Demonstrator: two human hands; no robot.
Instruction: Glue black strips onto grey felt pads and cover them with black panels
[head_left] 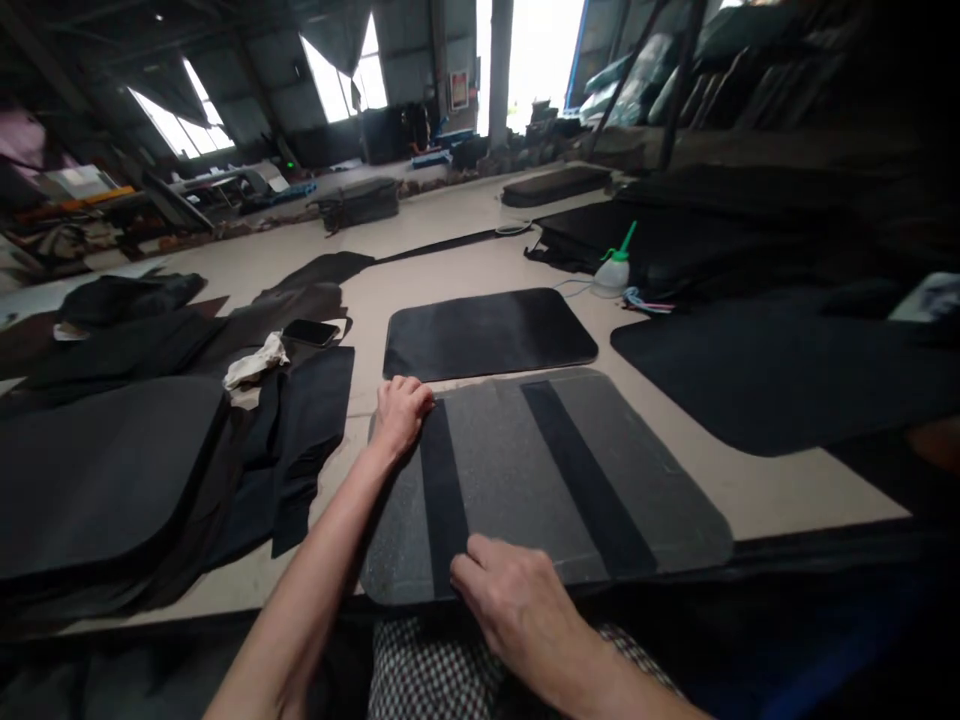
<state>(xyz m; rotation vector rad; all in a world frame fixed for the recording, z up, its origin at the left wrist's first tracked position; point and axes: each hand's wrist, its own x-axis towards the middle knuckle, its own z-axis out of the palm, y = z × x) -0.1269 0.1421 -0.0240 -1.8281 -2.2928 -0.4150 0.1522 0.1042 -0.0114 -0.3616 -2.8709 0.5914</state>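
In front of me a grey panel with rounded corners lies flat on the table. Two black fabric strips run across it, a left strip and a right strip. At the far end of the left strip is my left hand, fingers curled closed by the panel's far edge. My right hand is closed in a pinch at the near end of that same strip; its fingertips are partly hidden. Just beyond the panel lies a smooth black panel.
A stack of dark panels stands at left, near a phone and a crumpled white cloth. Farther right are a squeeze bottle with a green nozzle and a large black piece.
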